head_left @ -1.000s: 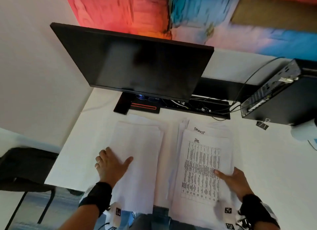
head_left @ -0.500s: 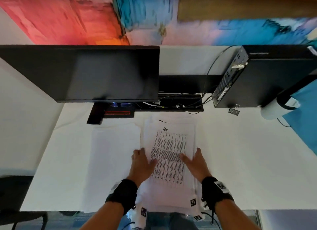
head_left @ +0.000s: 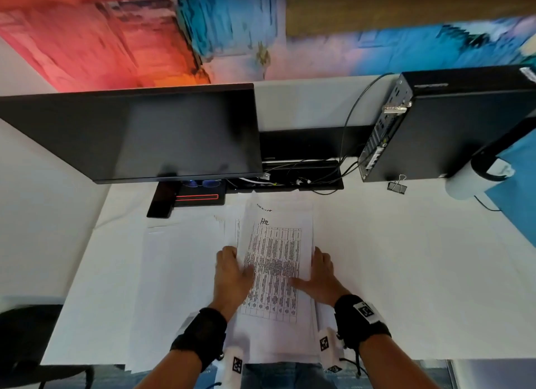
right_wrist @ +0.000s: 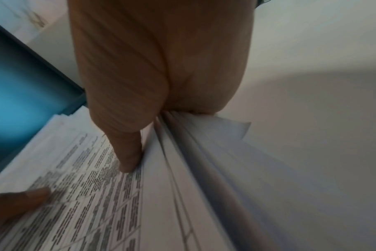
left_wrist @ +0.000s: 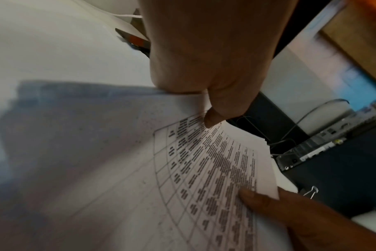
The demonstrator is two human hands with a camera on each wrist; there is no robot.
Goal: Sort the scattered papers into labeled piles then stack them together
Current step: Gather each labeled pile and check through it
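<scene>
Left hand [head_left: 232, 275] clamped on the left edge of the stack of papers [head_left: 275, 272], thumb [left_wrist: 213, 118] lying on the printed top sheet, fingers tucked beneath the edge. Right hand [head_left: 322, 275] gripping the right edge likewise, thumb [right_wrist: 129, 152] pressed on the printed table, fingers under the sheets and hidden. Both grips narrow, closed round the stack, which sits squarely between them. Stack held over the near middle of the white table [head_left: 406, 272], its right-hand edges fanned and loose in the right wrist view; whether lifted clear or resting cannot be told. Top sheet carrying a grid of dark text with a handwritten mark [head_left: 264, 221] at its head. Just left of the stack, a second pile of plain white sheets [head_left: 179, 272] flat on the table, partly overlapped by the stack's far corner. Beyond, a dark monitor [head_left: 145, 133] on its stand, a black computer case [head_left: 452, 127] to the right with cables, a black binder clip [head_left: 397, 185] near its foot.
</scene>
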